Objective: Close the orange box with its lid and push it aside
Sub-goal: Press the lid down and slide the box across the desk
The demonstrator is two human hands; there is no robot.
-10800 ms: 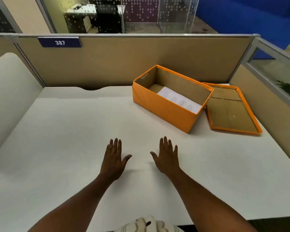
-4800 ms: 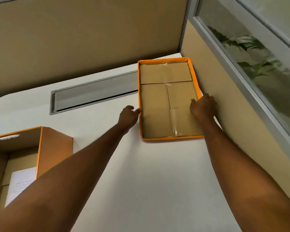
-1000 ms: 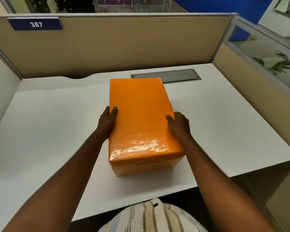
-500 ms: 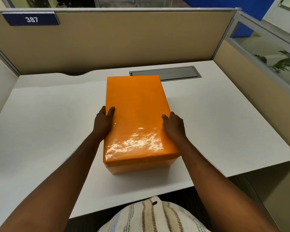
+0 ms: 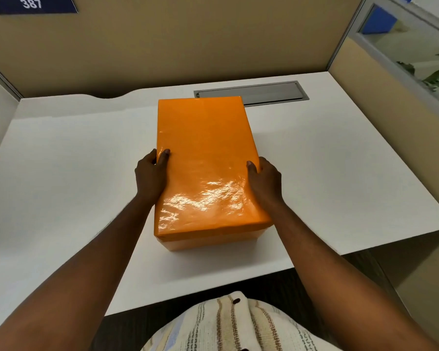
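Note:
The orange box (image 5: 211,240) stands in the middle of the white desk with its glossy orange lid (image 5: 205,158) seated on top, long side running away from me. My left hand (image 5: 150,177) grips the lid's left edge, thumb on top and fingers down the side. My right hand (image 5: 265,181) holds the right edge the same way. A narrow strip of the box body shows under the lid's near rim. The box's inside is hidden.
The white desk (image 5: 340,173) is walled by tan partitions at the back and right. A grey cable tray cover (image 5: 271,91) lies just behind the box. The desk's front edge runs close below the box; a blue "387" plate (image 5: 33,3) hangs top left.
Earlier the lid lay open-side up at the far right and the box stood open. Now the lid covers the box. Over the last second both hands stay on its sides with little movement.

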